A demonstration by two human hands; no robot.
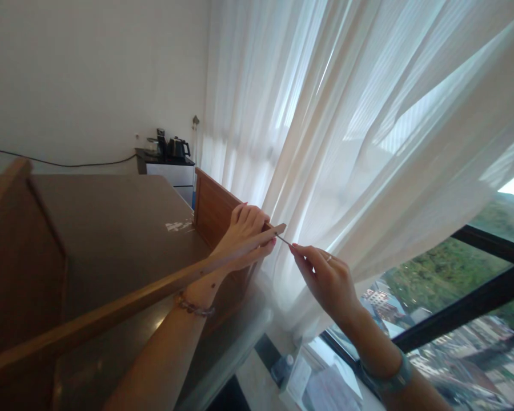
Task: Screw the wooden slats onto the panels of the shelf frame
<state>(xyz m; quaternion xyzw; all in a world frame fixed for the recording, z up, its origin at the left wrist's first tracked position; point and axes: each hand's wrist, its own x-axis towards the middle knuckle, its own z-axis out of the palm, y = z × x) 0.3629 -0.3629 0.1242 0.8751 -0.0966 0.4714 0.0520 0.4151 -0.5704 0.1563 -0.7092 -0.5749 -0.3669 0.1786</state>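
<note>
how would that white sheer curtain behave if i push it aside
Probably very floppy: the sheer curtain hangs in soft folds and bunches near the right hand. Likely light for its size, since daylight shows through it. It may snag on the thin sliver pinched there.

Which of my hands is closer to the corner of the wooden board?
Left. The left hand grips the wooden board at its corner; the right hand is apart, just to its right, before the curtain, pinching a thin stick.
</note>
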